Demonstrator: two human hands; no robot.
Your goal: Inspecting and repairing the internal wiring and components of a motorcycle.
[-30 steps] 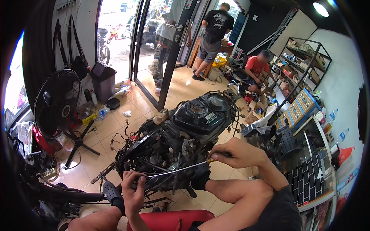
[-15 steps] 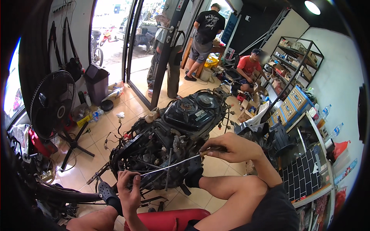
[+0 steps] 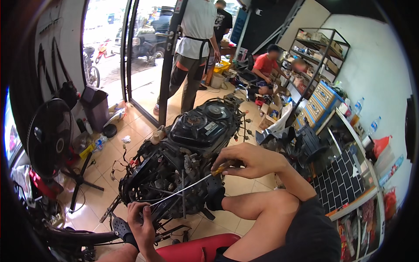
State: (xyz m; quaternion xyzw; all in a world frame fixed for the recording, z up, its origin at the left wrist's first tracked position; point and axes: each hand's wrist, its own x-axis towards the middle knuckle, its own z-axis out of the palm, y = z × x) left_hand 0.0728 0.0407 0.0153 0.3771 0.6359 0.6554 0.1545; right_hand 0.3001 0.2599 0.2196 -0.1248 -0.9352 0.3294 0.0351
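Observation:
A long screwdriver (image 3: 187,187) slants across the picture, its thin metal shaft in front of a stripped motorcycle (image 3: 150,174). My right hand (image 3: 253,160) is closed around its yellow-brown handle. At the other end, the fingers of my left hand (image 3: 140,220) are curled around the shaft's tip, which they hide. The motorcycle lies between my legs and the doorway, with a black fuel tank (image 3: 194,126) and bare frame, engine parts and loose wires showing. Beneath me is a red padded seat (image 3: 196,249).
To the left stand a black floor fan (image 3: 50,139) and a dark bin (image 3: 94,107). A shelf cabinet (image 3: 369,201) with bottles and bags lines the right side. Someone in a white shirt (image 3: 194,48) is by the glass door; a person in red (image 3: 264,67) sits near the shelving rack (image 3: 323,48).
My view has shifted. My right hand has turned slightly, so more of the screwdriver's handle shows. The person in the white shirt has come past the door frame.

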